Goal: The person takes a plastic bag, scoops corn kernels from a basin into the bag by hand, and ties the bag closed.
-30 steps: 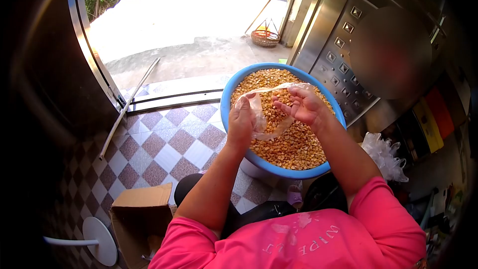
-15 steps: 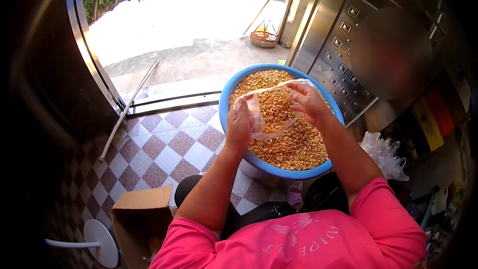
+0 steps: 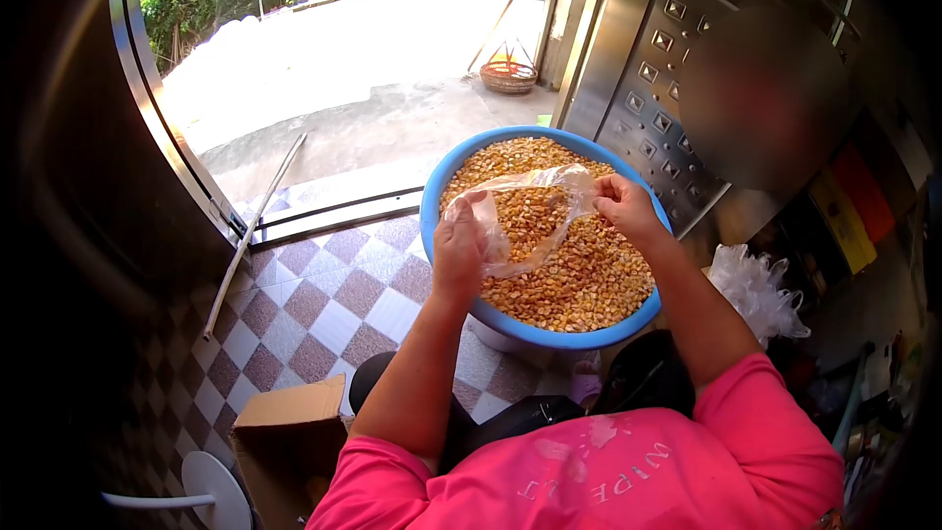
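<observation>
A clear plastic bag [image 3: 538,180] is stretched between my two hands, its mouth held apart. My left hand [image 3: 459,247] grips the bag's left side, thumb up. The fingers of my right hand [image 3: 626,208] pinch the rim on the right. Beneath them stands a round blue tub [image 3: 439,172] heaped with dried corn kernels [image 3: 579,285]. Kernels show through the thin plastic; whether any lie inside the bag I cannot tell.
A bundle of clear plastic bags [image 3: 756,294] lies to the right. An open cardboard box [image 3: 289,402] sits at lower left, near a white round base [image 3: 216,491]. A pole [image 3: 257,231] crosses the doorway sill. Outside stands a wicker basket [image 3: 508,77].
My right hand has closed from spread fingers into a pinch on the bag's rim and moved slightly outward. The left hand keeps its hold on the bag. The view has shifted a little.
</observation>
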A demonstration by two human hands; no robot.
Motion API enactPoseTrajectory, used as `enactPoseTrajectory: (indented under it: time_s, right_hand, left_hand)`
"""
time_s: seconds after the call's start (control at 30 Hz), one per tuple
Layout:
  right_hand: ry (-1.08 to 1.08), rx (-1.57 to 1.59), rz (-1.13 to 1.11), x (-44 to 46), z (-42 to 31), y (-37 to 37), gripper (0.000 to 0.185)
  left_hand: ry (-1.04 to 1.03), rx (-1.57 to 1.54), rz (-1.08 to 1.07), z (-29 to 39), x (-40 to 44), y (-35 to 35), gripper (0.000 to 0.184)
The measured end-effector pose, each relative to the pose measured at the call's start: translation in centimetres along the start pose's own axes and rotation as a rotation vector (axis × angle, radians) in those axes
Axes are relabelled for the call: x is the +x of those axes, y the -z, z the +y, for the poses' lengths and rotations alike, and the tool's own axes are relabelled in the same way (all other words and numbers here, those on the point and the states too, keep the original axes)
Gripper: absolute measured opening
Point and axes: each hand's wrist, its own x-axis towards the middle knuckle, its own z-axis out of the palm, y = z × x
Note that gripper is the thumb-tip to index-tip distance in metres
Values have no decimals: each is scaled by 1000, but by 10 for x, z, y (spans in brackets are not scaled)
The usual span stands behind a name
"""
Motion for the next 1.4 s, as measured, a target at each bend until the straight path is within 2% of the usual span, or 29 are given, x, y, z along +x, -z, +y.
enactPoseTrajectory:
  time_s: [0.07,0.2,0.27,0.3,0.37,0.63,0.77,1.03,1.13,1.27,1.37,1.4]
  right_hand:
    - [113,-218,2,3,9,2,22]
    - [177,-265,83,6,9,1,14]
    - [24,91,75,0,-13,0,4]
    - [21,102,75,-3,-25,3,4]
    - [-157,372,14,-4,-46,8,5]
    - [-92,853,-42,45,-60,35,4]
    - [-105,898,-1,57,-83,51,7]
    - [-94,873,13,48,-102,69,9]
    - [-185,866,-5,46,-92,68,7]
    - [-151,853,-72,45,-109,66,8]
    - [-36,897,7,47,-137,62,8]
    - [-10,837,37,49,-142,60,10]
  left_hand:
    - [-16,15,-61,5,-1,1,33]
    - [-59,148,-15,10,-2,-2,34]
    - [-73,193,11,13,-1,1,32]
    - [-72,204,10,13,1,2,32]
    - [-98,234,-22,12,3,4,30]
    - [-77,320,-27,51,30,-30,28]
    - [-108,316,-111,78,50,-48,28]
    - [-89,346,-65,97,63,-65,22]
    - [-10,539,-57,90,60,-55,27]
    - [27,537,1,102,62,-51,30]
    - [-33,471,-42,115,74,-46,30]
    - [-31,629,-21,116,79,-41,31]
